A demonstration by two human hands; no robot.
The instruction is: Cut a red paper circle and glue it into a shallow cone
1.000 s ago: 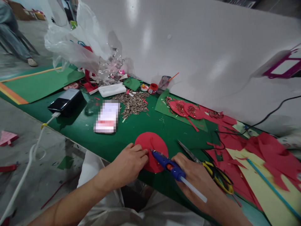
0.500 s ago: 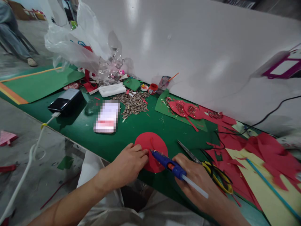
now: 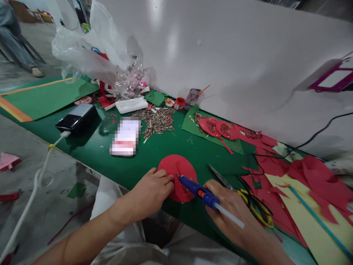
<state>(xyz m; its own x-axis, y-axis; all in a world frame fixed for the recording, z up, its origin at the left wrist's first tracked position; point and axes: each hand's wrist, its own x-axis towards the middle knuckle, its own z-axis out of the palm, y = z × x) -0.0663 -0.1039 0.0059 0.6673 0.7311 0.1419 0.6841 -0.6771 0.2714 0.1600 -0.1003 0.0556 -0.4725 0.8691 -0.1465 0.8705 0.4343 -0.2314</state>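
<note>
A round piece of red paper (image 3: 176, 162) lies on the green table near its front edge. My left hand (image 3: 157, 186) is closed on the left side of this disc, fingers curled and pressed together over it. In my right hand (image 3: 227, 206) is a blue glue gun (image 3: 194, 186), with a pale glue stick (image 3: 230, 216) jutting from its back end. The nozzle points left over the middle of the disc, close to my left fingertips. Whether it touches the paper I cannot tell. Beside my right hand lie scissors (image 3: 245, 200) with yellow-and-black handles, blades pointing away.
Beyond the disc are a phone (image 3: 125, 136), a heap of sunflower seeds (image 3: 157, 121) and red paper shapes with seeds on them (image 3: 217, 129). A black power bank (image 3: 77, 118) with a white cable sits left. Red paper scraps (image 3: 317, 176) cover the right side.
</note>
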